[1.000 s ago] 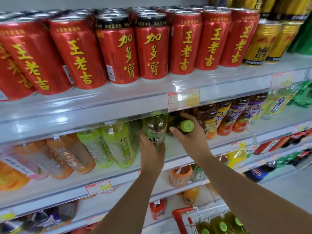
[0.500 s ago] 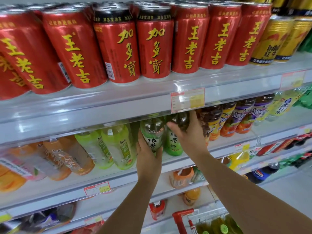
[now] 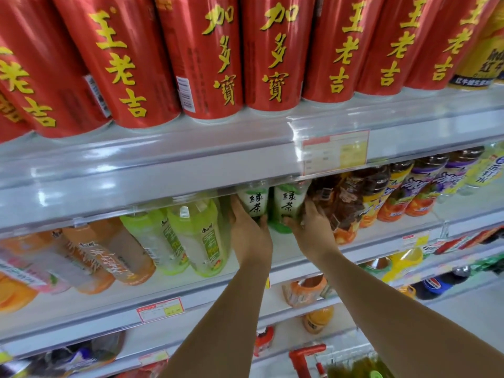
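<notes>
Two green tea bottles stand upright side by side on the second shelf point(image 3: 286, 246), their tops hidden under the shelf above. My left hand point(image 3: 249, 230) grips the left green tea bottle point(image 3: 253, 201) low on its body. My right hand point(image 3: 313, 227) holds the right green tea bottle point(image 3: 287, 203) from its right side, thumb near the bottle's base.
Red cans point(image 3: 210, 58) line the top shelf, with a price tag point(image 3: 335, 152) on its edge. Pale green and orange bottles point(image 3: 196, 236) stand left of my hands, brown tea bottles point(image 3: 343, 203) and purple-labelled ones to the right. A red-handled cart point(image 3: 308, 356) with green-capped bottles is below.
My right hand stood its tilted bottle upright on the shelf beside the left one and slid down to its lower body. The view moved closer to the shelf.
</notes>
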{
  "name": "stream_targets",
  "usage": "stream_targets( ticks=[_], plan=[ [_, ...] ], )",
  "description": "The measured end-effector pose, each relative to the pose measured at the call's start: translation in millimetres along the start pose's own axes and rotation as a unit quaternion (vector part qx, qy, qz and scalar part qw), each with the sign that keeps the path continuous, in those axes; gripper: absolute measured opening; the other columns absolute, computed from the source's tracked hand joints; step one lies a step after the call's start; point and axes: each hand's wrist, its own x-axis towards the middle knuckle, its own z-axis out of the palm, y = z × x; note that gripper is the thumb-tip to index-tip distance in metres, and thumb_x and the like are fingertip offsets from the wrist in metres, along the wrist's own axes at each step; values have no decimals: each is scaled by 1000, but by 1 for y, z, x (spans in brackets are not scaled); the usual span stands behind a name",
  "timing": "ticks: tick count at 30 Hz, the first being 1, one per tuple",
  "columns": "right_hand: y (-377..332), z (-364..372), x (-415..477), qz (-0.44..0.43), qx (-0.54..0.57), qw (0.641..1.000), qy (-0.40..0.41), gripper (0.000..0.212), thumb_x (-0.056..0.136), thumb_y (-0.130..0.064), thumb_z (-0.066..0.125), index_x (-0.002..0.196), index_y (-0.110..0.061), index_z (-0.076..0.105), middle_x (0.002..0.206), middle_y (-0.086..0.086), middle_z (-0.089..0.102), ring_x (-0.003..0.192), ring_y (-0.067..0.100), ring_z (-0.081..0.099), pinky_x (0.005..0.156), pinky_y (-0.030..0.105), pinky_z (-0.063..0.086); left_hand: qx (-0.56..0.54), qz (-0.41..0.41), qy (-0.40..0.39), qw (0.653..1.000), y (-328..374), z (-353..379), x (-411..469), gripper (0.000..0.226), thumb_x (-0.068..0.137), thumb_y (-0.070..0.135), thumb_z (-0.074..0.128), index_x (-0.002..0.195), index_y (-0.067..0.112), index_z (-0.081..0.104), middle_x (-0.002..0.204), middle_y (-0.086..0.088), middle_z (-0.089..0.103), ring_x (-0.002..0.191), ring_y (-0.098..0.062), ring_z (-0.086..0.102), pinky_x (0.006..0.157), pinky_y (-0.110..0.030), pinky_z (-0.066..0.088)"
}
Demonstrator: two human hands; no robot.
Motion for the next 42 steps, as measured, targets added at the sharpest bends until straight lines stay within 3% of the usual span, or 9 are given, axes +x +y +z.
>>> stream_targets(
  ticks=[4,7,10,14,18,26,34,38,42],
  plan=[
    [4,0,-18,-31,7,1000,2,68,90,-17,58,147,-12,22,140,11,45,126,26,45,104,39,40,-92,55,-18,994,-4,-4,-22,79,89,1,55,151,22,10,138,-5,44,100,-1,55,94,-31,47],
    [11,-15,-64,-60,30,998,6,58,90,-14,58,142,-16,34,136,5,47,120,18,48,101,30,41,-128,126,-49,982,-17,-8,-64,67,92,3,50,147,25,19,144,6,28,119,-6,49,99,-32,46],
    [51,-34,-126,-88,37,995,18,41,90,-8,57,129,-19,52,116,-6,58,101,8,57,92,21,46,-80,215,-98,968,-50,-5,-116,48,93,11,47,138,25,36,129,11,41,110,-6,54,93,-18,45],
    [144,-44,-191,60,-2,998,-30,33,89,-5,55,120,-19,57,100,-10,62,93,7,60,85,25,50,27,170,-212,962,-114,25,-169,32,93,7,50,123,18,54,118,3,58,106,-11,58,87,-15,42],
    [225,-25,-228,196,-37,970,-138,33,90,-8,54,122,-17,56,100,-2,64,99,16,61,85,26,46,118,149,-288,939,-172,72,-201,37,86,5,54,121,18,58,120,-3,59,114,-24,53,100,-39,41],
    [330,44,-287,258,-147,896,-329,51,88,-16,58,137,-19,43,124,13,52,110,27,53,95,32,42,165,256,-251,919,-225,123,-231,31,85,24,45,106,21,67,112,2,61,123,-24,34,105,-42,34],
    [354,69,-283,216,-148,933,-248,37,75,-20,74,109,-14,62,99,-2,43,90,22,53,72,20,36,122,291,-219,923,-235,128,-231,28,86,25,48,103,17,69,106,1,62,120,-23,35,104,-20,23],
    [336,26,-276,249,-79,958,-117,31,69,-11,79,98,-13,67,93,-2,55,79,12,51,58,7,32,186,293,-225,911,-232,124,-231,26,85,29,52,104,22,67,107,3,61,124,-26,39,108,-47,30],
    [287,-42,-266,212,83,972,-57,34,64,-4,81,78,-31,66,84,-12,63,71,-3,60,61,5,44,263,367,-282,847,-208,125,-236,35,82,31,59,116,28,58,116,7,58,129,-22,43,112,-62,4]
  ],
)
